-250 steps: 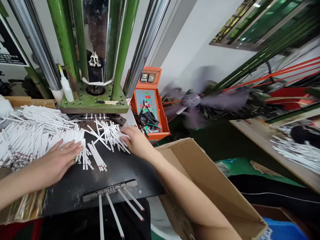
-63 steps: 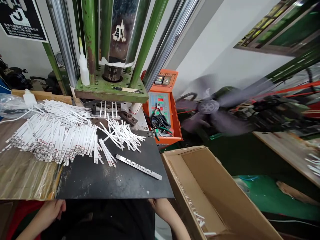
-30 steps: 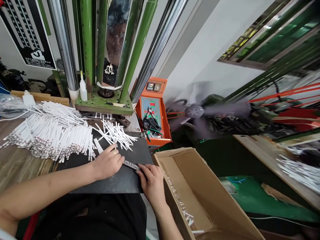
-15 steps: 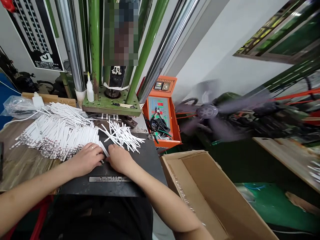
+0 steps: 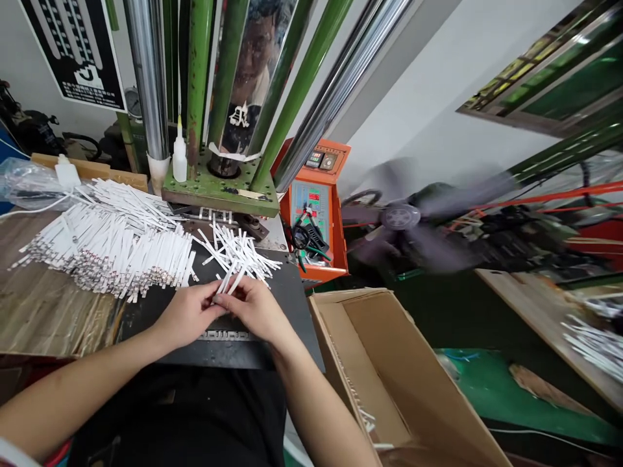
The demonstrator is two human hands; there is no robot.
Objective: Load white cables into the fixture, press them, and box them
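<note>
Clock bearings taken about the hands, 12 at top of view. Left hand (image 5: 187,314) and right hand (image 5: 253,308) meet above the black work plate (image 5: 160,314), fingertips almost touching. Right thumb and fingers clamped on a few narrow white strips (image 5: 237,280), which slant up towards 1 o'clock; left thumb and fingertips pinched together at their lower ends. Exact count of strips cannot be told; fingers cover the bases. Slotted metal bar (image 5: 226,335) lies flat on the plate at 6 o'clock, just below the hands, partly hidden by them. Large heap of like strips (image 5: 111,250) at 10 o'clock, running onto the wood-grain tabletop (image 5: 43,308); smaller criss-crossed heap (image 5: 250,254) at between 12 and 1, near the fingers. Green press plate (image 5: 219,198) at 12, needle-tipped dropper bottle (image 5: 180,162) upright on its left end. Orange control box (image 5: 337,237) between 1 and 2; open cardboard carton (image 5: 413,350) near 4.
</note>
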